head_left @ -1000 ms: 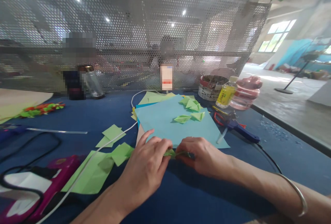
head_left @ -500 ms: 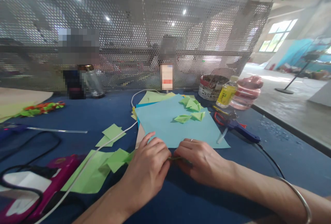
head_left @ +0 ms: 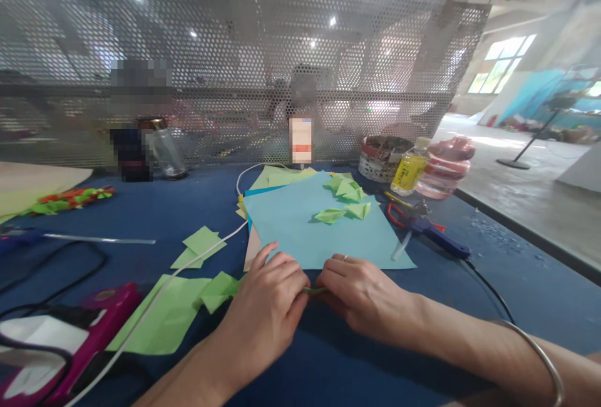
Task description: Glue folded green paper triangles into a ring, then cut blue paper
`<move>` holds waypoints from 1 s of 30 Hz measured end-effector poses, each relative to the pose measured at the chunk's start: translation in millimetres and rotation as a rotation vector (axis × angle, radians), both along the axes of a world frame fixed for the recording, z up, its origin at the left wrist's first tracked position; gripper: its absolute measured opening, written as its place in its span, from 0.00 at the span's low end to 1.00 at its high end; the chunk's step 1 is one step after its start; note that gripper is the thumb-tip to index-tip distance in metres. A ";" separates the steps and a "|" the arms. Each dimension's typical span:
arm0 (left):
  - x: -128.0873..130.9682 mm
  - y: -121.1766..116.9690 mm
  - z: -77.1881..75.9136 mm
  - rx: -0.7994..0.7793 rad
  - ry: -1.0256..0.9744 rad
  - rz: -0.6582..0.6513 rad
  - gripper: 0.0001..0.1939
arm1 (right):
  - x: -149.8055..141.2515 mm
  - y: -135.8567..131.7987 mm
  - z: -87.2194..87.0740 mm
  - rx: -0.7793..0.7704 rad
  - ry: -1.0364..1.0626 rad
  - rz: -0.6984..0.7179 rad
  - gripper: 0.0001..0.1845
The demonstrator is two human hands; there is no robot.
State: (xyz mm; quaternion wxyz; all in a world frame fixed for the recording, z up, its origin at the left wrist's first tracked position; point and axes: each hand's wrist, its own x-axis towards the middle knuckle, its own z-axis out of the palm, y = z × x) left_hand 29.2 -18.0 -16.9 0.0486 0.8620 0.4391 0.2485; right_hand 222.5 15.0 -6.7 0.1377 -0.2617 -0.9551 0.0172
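My left hand [head_left: 272, 297] and my right hand [head_left: 369, 294] are close together above the near edge of the table, fingers closed. Between their fingertips they pinch a thin green piece of paper [head_left: 315, 290], seen edge-on; most of it is hidden by the fingers. Creased green paper [head_left: 220, 291] emerges beside my left hand; whether it joins the held piece I cannot tell. Just beyond my hands lies a light blue sheet [head_left: 291, 225], with several folded green paper pieces [head_left: 330, 215] on it. Flat green paper [head_left: 162, 316] and small green squares [head_left: 201, 244] lie to the left.
At right are a blue glue gun [head_left: 439, 236], red-handled pliers [head_left: 397, 214], a yellow-labelled bottle [head_left: 409, 172], a pink jug [head_left: 446, 169] and a round container [head_left: 379, 163]. A magenta device [head_left: 101, 325] and white cable [head_left: 154, 300] lie left. Perforated metal panel [head_left: 225, 69] stands behind.
The creased green paper beside my left hand has shifted right and shows less of its length. More green paper shows between my fingertips. Both hands stay nearly in place; the view shifts slightly.
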 end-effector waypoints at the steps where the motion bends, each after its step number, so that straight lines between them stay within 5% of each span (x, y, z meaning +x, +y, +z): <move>1: -0.3 0.1 -0.2 -0.016 0.003 0.000 0.09 | 0.0 -0.1 -0.8 0.013 -0.007 0.002 0.07; 30: 0.1 -0.7 3.7 0.022 -0.056 0.008 0.10 | -1.4 -1.1 -1.1 -0.035 0.066 0.009 0.06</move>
